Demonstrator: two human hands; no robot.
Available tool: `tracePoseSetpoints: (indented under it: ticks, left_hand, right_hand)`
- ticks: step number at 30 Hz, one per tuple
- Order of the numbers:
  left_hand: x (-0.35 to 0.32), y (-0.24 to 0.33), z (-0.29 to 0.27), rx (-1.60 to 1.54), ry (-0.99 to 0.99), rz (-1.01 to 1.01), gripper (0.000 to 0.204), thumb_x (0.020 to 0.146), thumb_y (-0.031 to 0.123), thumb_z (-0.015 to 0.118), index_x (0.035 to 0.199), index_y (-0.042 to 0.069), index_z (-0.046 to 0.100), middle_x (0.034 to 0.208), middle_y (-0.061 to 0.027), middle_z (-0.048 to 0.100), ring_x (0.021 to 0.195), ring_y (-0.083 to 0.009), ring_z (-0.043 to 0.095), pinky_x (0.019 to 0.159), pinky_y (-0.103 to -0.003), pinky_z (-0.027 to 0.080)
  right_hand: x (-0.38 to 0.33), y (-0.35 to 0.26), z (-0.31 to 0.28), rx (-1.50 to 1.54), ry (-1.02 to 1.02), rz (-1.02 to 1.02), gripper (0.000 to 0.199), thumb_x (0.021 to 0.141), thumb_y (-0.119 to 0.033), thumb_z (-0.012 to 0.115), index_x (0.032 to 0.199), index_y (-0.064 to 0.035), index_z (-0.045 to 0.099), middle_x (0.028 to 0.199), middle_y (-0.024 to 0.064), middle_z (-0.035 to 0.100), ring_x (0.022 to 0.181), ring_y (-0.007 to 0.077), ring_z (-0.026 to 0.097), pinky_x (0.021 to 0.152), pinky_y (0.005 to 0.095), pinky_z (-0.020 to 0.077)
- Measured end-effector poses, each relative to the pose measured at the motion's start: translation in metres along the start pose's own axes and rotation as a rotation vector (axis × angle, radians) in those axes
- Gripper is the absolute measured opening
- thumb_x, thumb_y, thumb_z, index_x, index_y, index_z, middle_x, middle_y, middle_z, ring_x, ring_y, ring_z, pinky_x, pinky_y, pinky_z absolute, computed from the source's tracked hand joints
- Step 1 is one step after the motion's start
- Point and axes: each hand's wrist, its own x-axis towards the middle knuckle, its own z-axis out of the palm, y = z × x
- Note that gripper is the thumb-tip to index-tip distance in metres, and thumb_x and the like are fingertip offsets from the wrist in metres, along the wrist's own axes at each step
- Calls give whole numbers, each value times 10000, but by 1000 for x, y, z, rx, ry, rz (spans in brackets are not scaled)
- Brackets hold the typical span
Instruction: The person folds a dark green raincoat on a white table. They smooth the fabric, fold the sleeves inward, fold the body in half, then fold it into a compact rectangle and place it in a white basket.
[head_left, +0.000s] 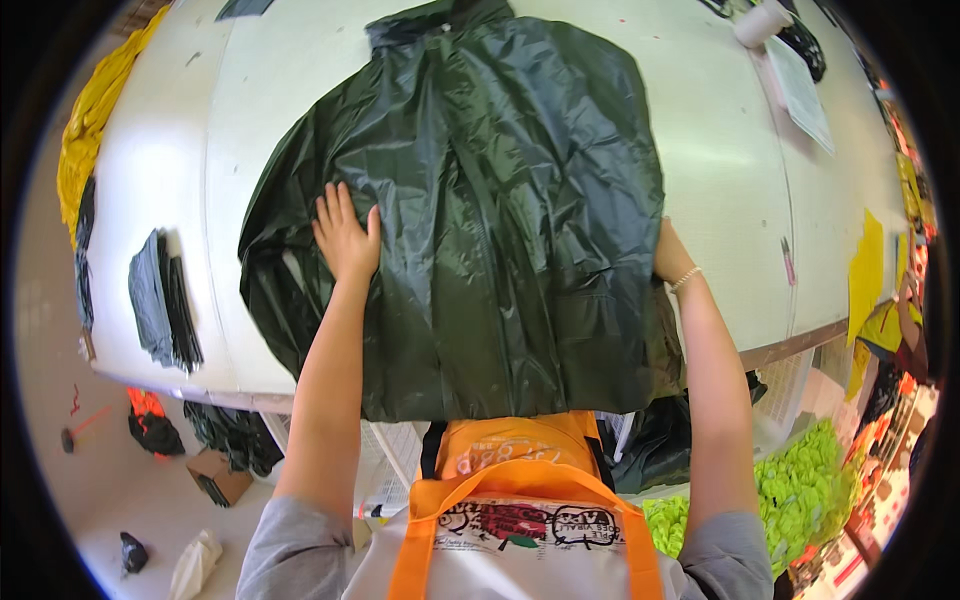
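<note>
A dark green raincoat (470,220) lies spread on the white table (720,130), collar at the far side and hem over the near edge. My left hand (345,235) rests flat on the coat's left part, fingers stretched out and thumb apart. At the coat's right edge is my right hand (671,248), a beaded bracelet on its wrist. Its fingers are hidden behind the edge of the coat, so whether they grip the fabric does not show.
A folded dark stack (163,300) lies on the table at left, yellow fabric (100,125) along its far left edge. At far right are a white roll (763,22) and papers (800,95). Bright green bundles (800,490) and a cardboard box (220,477) sit below the table.
</note>
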Motion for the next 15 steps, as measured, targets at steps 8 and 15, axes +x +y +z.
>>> tracePoseSetpoints:
  ticks: [8,15]
  left_hand:
    - [-1,-6,-2,-33,-22,-44,691,880,467,491,1427,86,308,1502,-100,260,1372,-328,238,1091,-515,202]
    - [3,0,-1,-46,-20,-125,695,882,470,484,1432,88,296,1508,-97,243,1379,-326,219,1093,-517,197]
  right_hand:
    - [59,-2,24,106,263,180,298,860,-197,567,1079,-1,615,807,78,610,712,144,545,654,303,444]
    - [35,-107,-176,-531,835,-152,186,824,-148,570,961,-27,606,677,70,601,553,178,545,535,314,419]
